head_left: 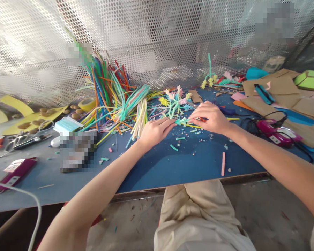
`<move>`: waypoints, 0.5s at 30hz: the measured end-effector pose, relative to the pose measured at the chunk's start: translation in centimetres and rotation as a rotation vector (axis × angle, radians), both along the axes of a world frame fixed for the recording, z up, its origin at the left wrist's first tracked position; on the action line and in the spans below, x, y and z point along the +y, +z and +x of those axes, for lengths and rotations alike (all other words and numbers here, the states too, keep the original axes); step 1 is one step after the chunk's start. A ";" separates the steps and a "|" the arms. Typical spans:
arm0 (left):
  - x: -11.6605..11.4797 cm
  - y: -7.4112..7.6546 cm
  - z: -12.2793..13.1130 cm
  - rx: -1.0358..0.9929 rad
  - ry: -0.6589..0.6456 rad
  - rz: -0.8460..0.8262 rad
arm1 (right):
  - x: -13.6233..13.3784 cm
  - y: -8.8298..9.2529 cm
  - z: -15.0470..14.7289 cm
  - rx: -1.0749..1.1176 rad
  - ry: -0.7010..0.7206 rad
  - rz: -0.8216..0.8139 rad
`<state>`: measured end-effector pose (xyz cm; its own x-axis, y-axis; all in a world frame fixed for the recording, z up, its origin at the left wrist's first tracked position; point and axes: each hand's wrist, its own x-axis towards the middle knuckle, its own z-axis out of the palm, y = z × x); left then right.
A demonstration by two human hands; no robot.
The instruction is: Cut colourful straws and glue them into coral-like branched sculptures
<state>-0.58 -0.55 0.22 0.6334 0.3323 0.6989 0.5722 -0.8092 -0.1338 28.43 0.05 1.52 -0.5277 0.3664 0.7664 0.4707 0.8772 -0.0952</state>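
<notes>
Between my two hands, just over the blue table (pixel 157 170), is a small mint-green pipe cleaner piece (pixel 182 121) with short branching tufts. My left hand (pixel 157 131) pinches its left end between closed fingertips. At its other end my right hand (pixel 209 116) is closed, with fingertips pressed together at the piece. Right behind the hands stand pipe cleaner flowers (pixel 175 101) in green, pink and yellow. To the left of them lies a large heap of long coloured pipe cleaners (pixel 112 90). Small green and pink clippings are scattered below my fingers.
A perforated metal screen (pixel 157 38) rises behind the table. Toward the right are a magenta power strip (pixel 274 132) with black cords, cardboard sheets (pixel 272 87) and a blue cutter (pixel 264 94). Scissors (pixel 18 141), a face mask (pixel 67 125) and another power strip (pixel 15 172) lie left.
</notes>
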 end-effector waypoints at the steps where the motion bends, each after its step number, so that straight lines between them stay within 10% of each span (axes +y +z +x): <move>1: 0.0 0.0 0.0 -0.001 0.000 0.002 | 0.0 0.0 0.0 0.003 0.000 0.000; 15: -0.2 0.2 0.1 0.040 -0.022 0.040 | -0.4 -0.3 -1.2 0.092 -0.016 -0.095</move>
<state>-0.50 -0.72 0.41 0.6676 0.2903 0.6856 0.5481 -0.8148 -0.1888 27.25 -0.39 1.24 -0.4507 0.4474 0.7725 0.4696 0.8548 -0.2210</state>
